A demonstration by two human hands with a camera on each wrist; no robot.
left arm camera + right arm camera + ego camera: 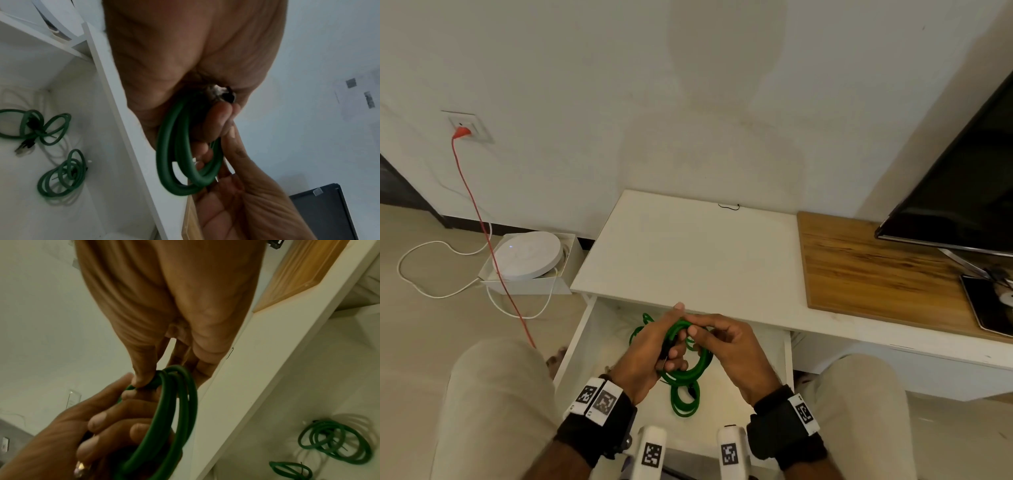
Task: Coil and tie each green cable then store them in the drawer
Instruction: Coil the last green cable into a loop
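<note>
Over the open white drawer (575,342) both hands hold one coiled green cable (698,363). My left hand (676,334) grips the coil's left side, fingers curled through the loops (170,146), with a plug end tucked in the palm. At the coil's top (176,402) my right hand (693,325) pinches the strands between thumb and fingers. Two more green coils lie on the drawer's floor, one near the front (685,401) and one further back on the left (640,329). A thin black tie (728,206) lies at the back edge of the white tabletop.
The white tabletop (688,250) stretches behind the drawer. To its right are a wooden board (876,274) and a dark TV screen (962,178). On the floor at left stands a white round device (527,255) in a box, with a red cord (482,226) crossing it. My knees flank the drawer.
</note>
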